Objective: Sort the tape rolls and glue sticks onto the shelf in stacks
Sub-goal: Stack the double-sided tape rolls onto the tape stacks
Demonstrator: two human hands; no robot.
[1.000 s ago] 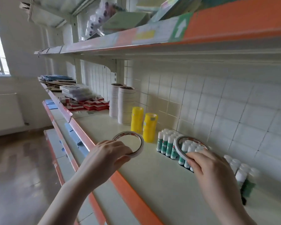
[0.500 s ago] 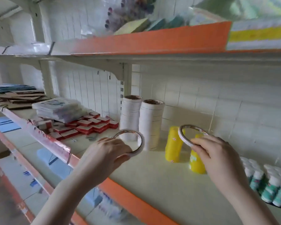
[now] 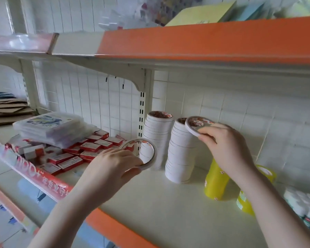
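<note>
Writing shows only on the shelf (image 3: 168, 208) edge strip (image 3: 30, 171) at near left, red with pale characters and "00", the rest too blurred to read. Your right hand (image 3: 227, 145) pinches a thin white tape ring (image 3: 195, 127) tilted over the right stack (image 3: 180, 154). Your left hand (image 3: 113, 163) grips another ring (image 3: 147, 154) before the left stack (image 3: 157, 133); yellow rolls (image 3: 216, 183) and glue sticks (image 3: 304, 208) stand right, on smooth cream metal.

A: We log small red-and-white boxes (image 3: 89, 149), laid flat in rows at the shelf's left, back toward the tiled wall (image 3: 240, 111).
B: We add clear plastic packets (image 3: 50, 126), stacked over those boxes' rear rows; flat cardboard sheets (image 3: 5, 110) farther left; yellow and blue paper pads (image 3: 204, 14) above.
</note>
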